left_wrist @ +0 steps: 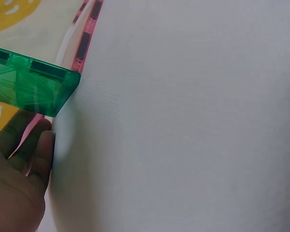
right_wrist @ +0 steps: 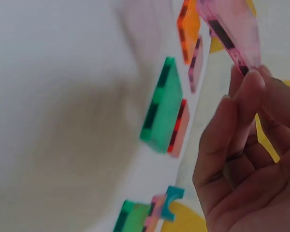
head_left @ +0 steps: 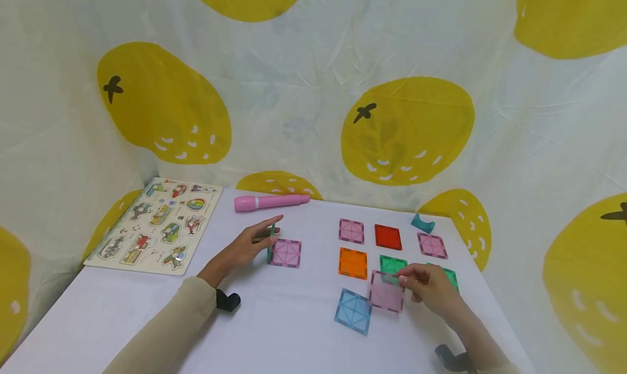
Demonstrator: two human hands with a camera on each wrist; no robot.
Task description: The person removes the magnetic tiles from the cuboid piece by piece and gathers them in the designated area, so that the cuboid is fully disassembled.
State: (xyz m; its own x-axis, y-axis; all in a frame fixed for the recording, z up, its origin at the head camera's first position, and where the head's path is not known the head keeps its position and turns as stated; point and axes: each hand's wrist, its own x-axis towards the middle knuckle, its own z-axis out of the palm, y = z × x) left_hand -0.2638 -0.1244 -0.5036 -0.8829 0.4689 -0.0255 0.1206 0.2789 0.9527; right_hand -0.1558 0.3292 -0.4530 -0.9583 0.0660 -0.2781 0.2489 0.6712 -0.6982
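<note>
My left hand [head_left: 250, 244] holds a green magnetic tile [left_wrist: 26, 84] that stands upright, thumb and fingers about its edges. Against that tile, a pink square tile [head_left: 286, 253] lies flat on the table. Over on the right, my right hand [head_left: 430, 288] pinches another pink tile [right_wrist: 232, 31] by its edge between thumb and fingertips. In the head view this pink tile overlaps a green tile [head_left: 393, 263] and reaches close to the corner of a light blue tile [head_left: 354, 311]. Part of a second green tile [head_left: 449, 276] is hidden behind the right hand.
Orange [head_left: 353, 263], red [head_left: 388, 237] and pink tiles [head_left: 351, 231] lie beyond the right hand, with another pink tile [head_left: 432, 245] and a teal curved piece [head_left: 422, 223] farther right. A pink stick-shaped object [head_left: 271, 202] lies at the back. At left is a picture puzzle board [head_left: 193, 238].
</note>
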